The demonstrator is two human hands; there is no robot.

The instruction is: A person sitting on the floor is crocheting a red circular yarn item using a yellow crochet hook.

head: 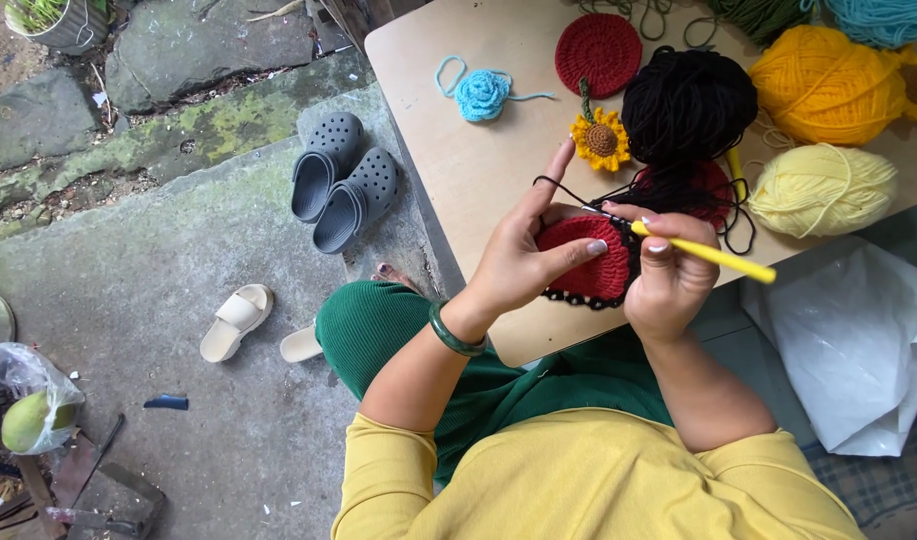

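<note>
My left hand (pixel 523 255) pinches a round red crochet piece (pixel 583 262) with a black-and-white edge, index finger raised with black yarn (pixel 553 183) looped over it. My right hand (pixel 668 280) holds a yellow crochet hook (pixel 713 257), its tip at the upper edge of the red piece. The black strand runs up to a black yarn ball (pixel 688 105) on the wooden table (pixel 458 170). Both hands work just above the table's near edge.
On the table lie a red crochet disc (pixel 598 52), a blue crochet flower (pixel 481 95), a crochet sunflower (pixel 600 140), orange (pixel 826 85) and pale yellow yarn balls (pixel 823 190). A white plastic bag (pixel 858 345) sits at right. Grey clogs (pixel 343 180) and cream slides (pixel 236 320) lie on the concrete floor.
</note>
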